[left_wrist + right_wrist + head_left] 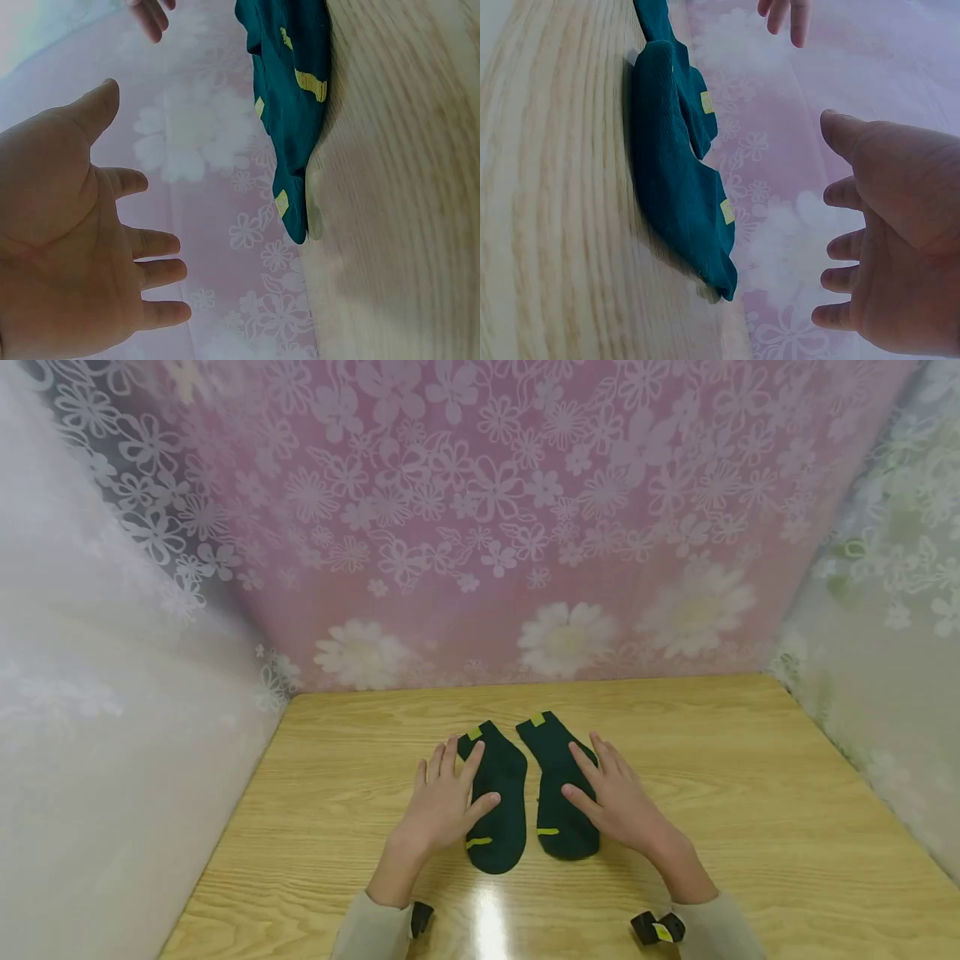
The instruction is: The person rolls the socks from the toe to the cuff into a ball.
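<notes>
Two dark green socks lie flat side by side on the wooden table, cuffs toward the back and toes toward me. The left sock (501, 777) and the right sock (558, 777) each carry a yellow patch at the cuff and a yellow stripe near the toe. My left hand (442, 802) hovers above the outer side of the left sock, fingers spread and straight. Over the outer side of the right sock hangs my right hand (618, 802), its fingers also extended. Both wrist views show a gap between palm and socks; neither hand holds anything.
The wooden table (337, 777) is bounded at the back by a pink floral curtain (480, 527). Pale floral sheets rise on the left side (112, 693) and the right side (885, 652). Black wrist devices sit at both cuffs.
</notes>
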Available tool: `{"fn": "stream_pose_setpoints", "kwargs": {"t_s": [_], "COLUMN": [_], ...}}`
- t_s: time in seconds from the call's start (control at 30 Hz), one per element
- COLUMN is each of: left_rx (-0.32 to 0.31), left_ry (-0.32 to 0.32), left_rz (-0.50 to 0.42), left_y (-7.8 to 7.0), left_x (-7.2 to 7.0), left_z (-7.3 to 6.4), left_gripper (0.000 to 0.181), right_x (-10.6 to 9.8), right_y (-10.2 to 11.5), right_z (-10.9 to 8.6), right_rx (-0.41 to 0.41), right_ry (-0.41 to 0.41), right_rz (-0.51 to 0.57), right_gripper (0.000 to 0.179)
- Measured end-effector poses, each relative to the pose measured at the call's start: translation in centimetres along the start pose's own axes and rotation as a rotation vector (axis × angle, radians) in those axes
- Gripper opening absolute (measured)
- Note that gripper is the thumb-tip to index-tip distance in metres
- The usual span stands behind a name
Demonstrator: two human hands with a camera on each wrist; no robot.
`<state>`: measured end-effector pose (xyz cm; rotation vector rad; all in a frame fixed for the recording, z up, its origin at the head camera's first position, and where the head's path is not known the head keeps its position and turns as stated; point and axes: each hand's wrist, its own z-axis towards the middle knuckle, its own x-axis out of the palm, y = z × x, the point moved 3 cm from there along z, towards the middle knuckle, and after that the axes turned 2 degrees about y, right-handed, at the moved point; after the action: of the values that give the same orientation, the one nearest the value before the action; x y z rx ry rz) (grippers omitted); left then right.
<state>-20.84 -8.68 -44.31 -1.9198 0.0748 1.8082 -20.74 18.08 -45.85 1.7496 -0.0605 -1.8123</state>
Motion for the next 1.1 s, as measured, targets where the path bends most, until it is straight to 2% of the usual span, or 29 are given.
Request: {"fn": "stream_pose_setpoints", "kwargs": {"t_s": [0.4, 0.67, 0.8, 0.93, 1.1], "left_rx": [-0.012, -0.003, -0.01, 0.038, 0.126], "left_ry": [0.017, 0.04, 0.014, -0.006, -0.018], "left_rz": [0.009, -0.002, 0.009, 0.018, 0.006], "left_y": [0.1, 0.0, 0.1, -0.7, -2.7], "left_x": [0.0, 0.3, 0.3, 0.0, -0.3], "left_z": [-0.4, -0.4, -0.5, -0.5, 0.5], "left_gripper": [0.078, 0.077, 0.077, 0.074, 0.068], "right_x": [0.0, -0.1, -0.3, -0.5, -1.2], "right_y": [-0.1, -1.4, -1.3, -1.2, -1.8], "right_z": [0.3, 0.0, 0.1, 0.6, 1.7], "right_rx": [-0.001, 0.015, -0.009, -0.011, -0.001], "right_ry": [-0.02, -0.026, -0.039, -0.039, -0.04], "right_rz": [-0.012, -0.002, 0.025, 0.09, 0.143], "right_gripper": [0.071, 0.07, 0.069, 0.065, 0.059]}}
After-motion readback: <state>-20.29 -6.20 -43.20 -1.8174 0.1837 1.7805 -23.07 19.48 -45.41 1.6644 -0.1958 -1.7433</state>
